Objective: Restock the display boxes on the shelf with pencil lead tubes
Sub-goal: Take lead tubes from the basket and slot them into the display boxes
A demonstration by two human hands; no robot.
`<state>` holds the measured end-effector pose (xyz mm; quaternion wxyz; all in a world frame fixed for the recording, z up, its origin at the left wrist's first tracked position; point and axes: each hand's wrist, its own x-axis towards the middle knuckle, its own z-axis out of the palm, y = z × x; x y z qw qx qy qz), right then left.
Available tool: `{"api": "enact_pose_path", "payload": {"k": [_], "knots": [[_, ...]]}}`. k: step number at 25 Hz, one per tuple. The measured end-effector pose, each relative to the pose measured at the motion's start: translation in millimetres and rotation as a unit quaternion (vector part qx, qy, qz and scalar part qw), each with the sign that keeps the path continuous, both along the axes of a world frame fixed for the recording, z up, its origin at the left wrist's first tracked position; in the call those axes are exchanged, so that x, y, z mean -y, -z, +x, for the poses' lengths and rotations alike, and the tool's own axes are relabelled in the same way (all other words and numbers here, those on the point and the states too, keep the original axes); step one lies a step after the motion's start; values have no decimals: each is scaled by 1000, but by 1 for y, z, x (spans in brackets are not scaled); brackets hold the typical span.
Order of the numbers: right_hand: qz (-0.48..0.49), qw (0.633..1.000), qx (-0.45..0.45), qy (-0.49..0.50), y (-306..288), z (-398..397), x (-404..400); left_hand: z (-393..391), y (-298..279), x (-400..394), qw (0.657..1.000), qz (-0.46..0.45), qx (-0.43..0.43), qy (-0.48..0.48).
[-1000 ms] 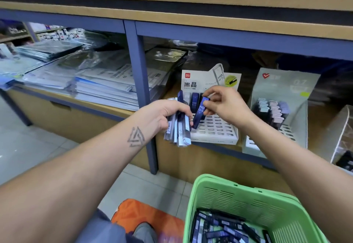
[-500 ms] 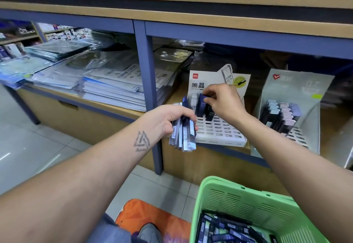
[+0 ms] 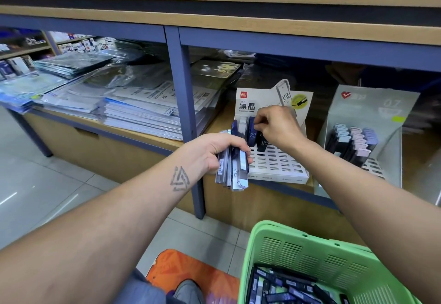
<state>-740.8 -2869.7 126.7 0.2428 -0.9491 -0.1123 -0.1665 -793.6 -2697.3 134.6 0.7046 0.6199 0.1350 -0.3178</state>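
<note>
Wooden shop shelving (image 3: 238, 26) with blue-grey metal uprights carries stacked plastic-wrapped paper goods (image 3: 133, 110) at left. To the right of the upright stands a white slotted cardboard display box (image 3: 276, 165) printed "HB 0.5". The left hand (image 3: 214, 153) clasps a bundle of flat blue and grey pencil lead tubes (image 3: 232, 170), held just in front of the box. The right hand (image 3: 276, 124), fingers curled, pinches a dark blue tube (image 3: 251, 133) standing upright in the box's back row. A second, grey display box (image 3: 365, 141) stands further right, partly filled. Below, a green perforated plastic basket (image 3: 317, 263) holds more loose tubes (image 3: 281, 289).
</note>
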Motion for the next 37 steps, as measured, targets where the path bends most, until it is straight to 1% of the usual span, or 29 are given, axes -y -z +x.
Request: {"api": "enact_pose_path", "payload": {"k": [2, 5, 6, 7, 8, 9, 10, 11, 13, 14, 16, 19, 21, 24, 25, 28, 32, 34, 37], "knots": [[-37, 999, 1, 10, -3, 1, 0, -1, -2, 1, 1000, -8, 5, 0], [-65, 998, -17, 11, -15, -3, -2, -1, -2, 2, 1000, -25, 15, -8], [-57, 998, -19, 5, -18, -8, -3, -1, -3, 3, 999, -32, 15, -14], [-21, 999, -24, -3, -21, -17, -2, 0, -3, 4, 999, -35, 16, -18], [54, 997, -54, -10, -23, -29, 0, 0, -3, 6, 999, -37, 16, -21], [153, 981, -115, -23, -24, -43, 2, 1, -4, 8, 999, -33, 17, -27], [234, 953, -190, -39, -26, -57, 5, 2, -5, 9, 999, -29, 17, -34], [267, 926, -262, -55, -27, -70, 9, 2, -5, 11, 999, -25, 15, -41], [232, 902, -356, -79, -26, -90, 12, 1, -7, 15, 998, -20, 13, -52], [222, 896, -376, -81, -26, -96, 10, 1, -8, 17, 998, -18, 14, -55], [261, 881, -388, -70, -26, -100, 9, -1, -10, 22, 998, -16, 22, -61], [307, 878, -364, -51, -35, -99, 24, -2, -14, 29, 997, -28, 36, -66], [350, 877, -327, -30, -44, -98, 43, -2, -20, 36, 996, -46, 51, -53], [435, 864, -253, 1, -58, -100, 75, -1, -29, 52, 994, -81, 67, -41], [464, 857, -225, 16, -61, -100, 87, -2, -33, 60, 993, -85, 75, -36], [547, 820, -162, 40, -68, -100, 125, -8, -45, 91, 992, -79, 96, -15], [594, 797, -87, 63, -65, -99, 168, -13, -59, 128, 993, -62, 94, -22], [622, 779, -47, 66, -61, -101, 190, -13, -64, 144, 994, -62, 88, -36], [642, 764, -26, 55, -55, -106, 216, -10, -68, 164, 994, -55, 95, -28]]}}
